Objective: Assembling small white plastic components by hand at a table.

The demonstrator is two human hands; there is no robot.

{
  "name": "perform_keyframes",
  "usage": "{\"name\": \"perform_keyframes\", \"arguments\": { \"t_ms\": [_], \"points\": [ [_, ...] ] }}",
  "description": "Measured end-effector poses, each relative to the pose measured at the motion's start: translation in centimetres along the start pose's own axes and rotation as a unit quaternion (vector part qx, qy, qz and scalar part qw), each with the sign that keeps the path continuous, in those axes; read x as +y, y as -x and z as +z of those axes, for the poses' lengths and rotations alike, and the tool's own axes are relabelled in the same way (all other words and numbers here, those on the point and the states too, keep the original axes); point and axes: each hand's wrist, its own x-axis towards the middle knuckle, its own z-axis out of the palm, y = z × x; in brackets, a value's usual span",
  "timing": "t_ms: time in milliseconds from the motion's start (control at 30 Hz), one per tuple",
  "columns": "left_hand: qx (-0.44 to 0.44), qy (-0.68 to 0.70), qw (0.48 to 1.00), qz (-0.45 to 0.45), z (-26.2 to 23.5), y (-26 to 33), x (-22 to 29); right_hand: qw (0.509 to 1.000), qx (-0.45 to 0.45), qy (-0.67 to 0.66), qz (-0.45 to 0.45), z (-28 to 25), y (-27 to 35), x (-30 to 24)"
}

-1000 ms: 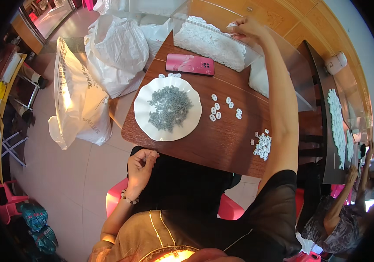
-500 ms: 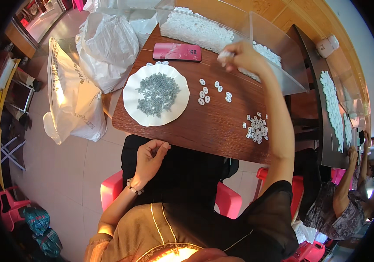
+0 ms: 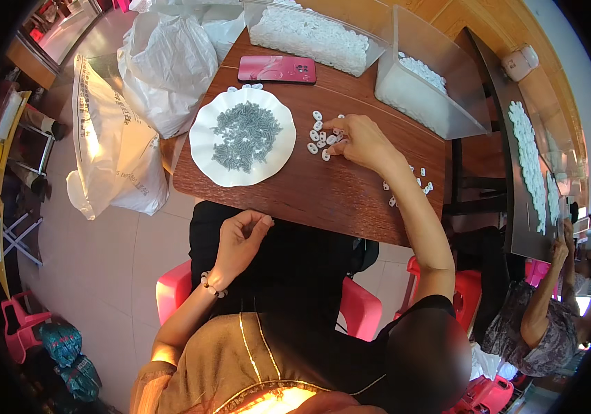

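Observation:
Small white oval pieces with two holes lie in a loose cluster right of the plate. My right hand is down on the table over that cluster, thumb and fingers apart and touching some pieces; others are hidden under it. My left hand hovers at the near table edge above my lap, thumb and fingertips pressed together. Whatever it pinches is too small to name. A white scalloped plate holds a heap of small grey rod-like parts. Smaller white pieces lie partly behind my right forearm.
A pink phone lies behind the plate. Two clear bins of white pieces stand along the far side. White sacks are on the floor at left. Another person works at a dark table on the right.
My right hand has come from the far bins back toward me, onto the oval pieces. More ovals now lie in that cluster. My left hand stays at the table edge.

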Motion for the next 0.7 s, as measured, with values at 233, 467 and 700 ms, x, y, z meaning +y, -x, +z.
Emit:
{"name": "perform_keyframes", "arguments": {
  "t_ms": [233,467,700],
  "points": [
    [-0.006,0.014,1.0,0.004,0.2,0.2,0.2,0.999,-0.011,-0.04,-0.005,-0.9,0.4,1.4],
    [-0.012,0.019,1.0,0.018,0.9,0.2,1.0,0.996,0.038,-0.069,0.05,-0.5,1.1,2.0],
    [-0.012,0.001,0.999,0.03,1.1,0.1,1.1,0.99,0.095,-0.085,0.066,-0.3,1.9,1.9]
  ]
}}
